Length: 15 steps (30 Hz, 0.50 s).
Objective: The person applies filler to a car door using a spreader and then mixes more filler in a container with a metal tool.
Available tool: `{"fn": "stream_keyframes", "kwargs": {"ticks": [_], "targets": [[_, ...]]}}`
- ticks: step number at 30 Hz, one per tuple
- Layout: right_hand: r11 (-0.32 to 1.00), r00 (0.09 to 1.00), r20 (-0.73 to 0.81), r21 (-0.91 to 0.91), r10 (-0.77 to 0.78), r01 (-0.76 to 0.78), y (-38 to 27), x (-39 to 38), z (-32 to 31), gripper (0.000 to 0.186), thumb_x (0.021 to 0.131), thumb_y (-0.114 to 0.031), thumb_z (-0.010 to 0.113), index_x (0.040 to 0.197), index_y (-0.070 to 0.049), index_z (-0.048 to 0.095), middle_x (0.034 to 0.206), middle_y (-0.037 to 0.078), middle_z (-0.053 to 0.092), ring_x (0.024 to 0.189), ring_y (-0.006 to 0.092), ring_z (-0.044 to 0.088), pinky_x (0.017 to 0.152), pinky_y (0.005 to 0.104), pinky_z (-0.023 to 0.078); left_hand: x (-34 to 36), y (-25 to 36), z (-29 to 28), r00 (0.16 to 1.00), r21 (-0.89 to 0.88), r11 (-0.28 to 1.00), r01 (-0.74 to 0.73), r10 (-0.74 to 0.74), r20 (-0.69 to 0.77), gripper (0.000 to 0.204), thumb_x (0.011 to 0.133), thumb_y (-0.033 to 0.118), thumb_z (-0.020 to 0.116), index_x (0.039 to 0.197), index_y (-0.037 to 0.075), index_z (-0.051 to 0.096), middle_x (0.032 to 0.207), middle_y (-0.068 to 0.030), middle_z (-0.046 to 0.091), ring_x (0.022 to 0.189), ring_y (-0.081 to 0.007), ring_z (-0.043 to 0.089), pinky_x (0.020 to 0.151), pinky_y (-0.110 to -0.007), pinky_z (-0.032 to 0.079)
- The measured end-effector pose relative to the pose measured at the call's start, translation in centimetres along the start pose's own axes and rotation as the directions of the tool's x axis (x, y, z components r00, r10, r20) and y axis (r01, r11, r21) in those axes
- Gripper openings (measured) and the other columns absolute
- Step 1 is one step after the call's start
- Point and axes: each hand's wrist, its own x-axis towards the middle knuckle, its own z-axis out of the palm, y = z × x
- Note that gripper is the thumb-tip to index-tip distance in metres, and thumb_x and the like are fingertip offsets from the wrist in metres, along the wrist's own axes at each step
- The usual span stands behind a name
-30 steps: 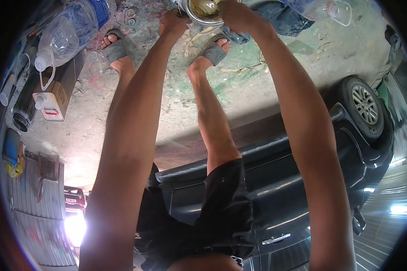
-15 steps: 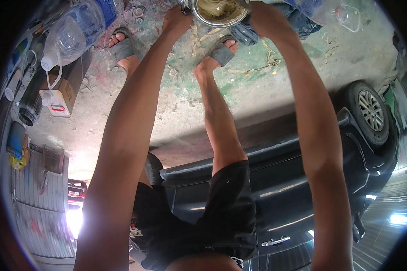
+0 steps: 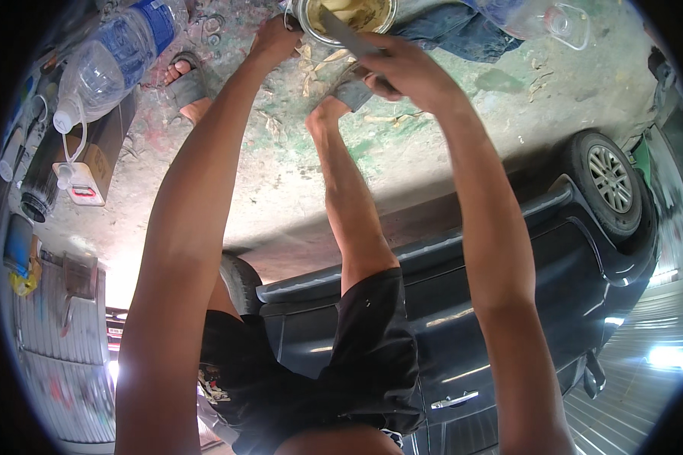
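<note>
At the top centre is an open metal can [image 3: 363, 17] of pale yellowish-tan paste. My left hand [image 3: 272, 42] is closed at the can's left side, gripping its edge or handle; which part is hard to tell. My right hand [image 3: 406, 72] is closed on a flat grey scraper [image 3: 341, 30], whose blade reaches over the rim into the paste. My sandalled feet [image 3: 186, 83] stand on the stained concrete floor [image 3: 493, 121], the right one partly behind my right hand.
A large plastic water bottle [image 3: 110, 64] and a rectangular jug [image 3: 91, 174] lie at left. A dark cloth [image 3: 467, 34] and another bottle [image 3: 524, 19] are at top right. A dark car [image 3: 448, 326] with its wheel [image 3: 607, 182] stands close behind me.
My right hand has come down and inward, and the scraper blade now shows clearly across the can. My left hand and the can have shifted a little left in view.
</note>
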Motion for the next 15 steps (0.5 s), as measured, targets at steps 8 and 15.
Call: {"fn": "stream_keyframes", "kwargs": {"ticks": [8, 15], "targets": [[0.070, 0.788, -0.018, -0.997, -0.615, 0.032, -2.7, 3.2, -2.8, 0.017, 0.085, -0.009, 0.057, 0.094, -0.002, 0.069, 0.095, 0.021, 0.070, 0.086, 0.0357, 0.069, 0.073, 0.0442, 0.055, 4.9, -0.5, 0.1, 0.914, 0.097, 0.994, -0.046, 0.081, -0.397, 0.038, 0.083, 0.024, 0.070, 0.115, 0.006, 0.059, 0.101, -0.0254, 0.067, 0.085, -0.0351, 0.068, 0.074, -0.045, 0.053], [0.087, 0.960, 0.144, -0.982, -0.241, 0.170, -3.2, 7.6, -2.5, 0.029, 0.087, -0.003, 0.046, 0.110, 0.002, 0.063, 0.096, 0.027, 0.067, 0.089, 0.0403, 0.066, 0.075, 0.0479, 0.052, 10.7, -1.2, -1.2, 0.817, 0.106, 0.990, -0.089, 0.134, -0.561, 0.051, 0.084, 0.042, 0.070, 0.113, 0.002, 0.058, 0.103, -0.0239, 0.067, 0.097, -0.0358, 0.065, 0.083, -0.045, 0.050]]}}
